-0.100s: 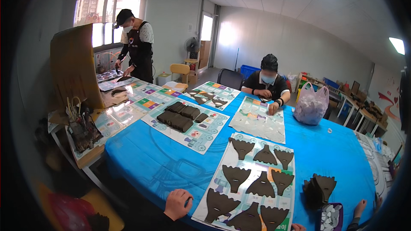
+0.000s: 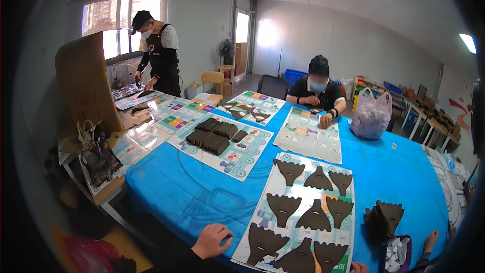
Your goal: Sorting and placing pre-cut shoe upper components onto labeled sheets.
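Resting near the table's [image 2: 192, 187] near edge, our left hand [image 2: 212, 241] lies just beside the nearest printed sheet [image 2: 243, 254], fingers loosely curled; its underside is hidden, so we cannot tell whether it grasps anything. Our right hand [image 2: 358, 268] barely shows at the lower rim, by the sheet's right side, and whether it is empty or clenched we cannot tell either.

The dark fan-shaped pieces [image 2: 283, 202] lie flat on that sheet in three rows of three. The outer columns have their wide, scalloped edges pointing away from us, while the middle column is turned the other way, and most show a narrow slit. We judge that the work stands at the spread-out stage, with each piece laid singly and neither hand visibly handling one.

From here, picking one up would call for uncurling the fingers, reaching in over the sheet and lifting by an edge without dragging the close neighbours.

To our right, a stack of similar dark pieces [image 2: 390, 217] sits just beyond a purple tray [image 2: 408, 250] of pale flat pieces [image 2: 398, 253]. Should the pale ones be needed, our right hand is the better placed. Another person's hand [image 2: 431, 240] rests beyond the tray, so reaching there would want some care.
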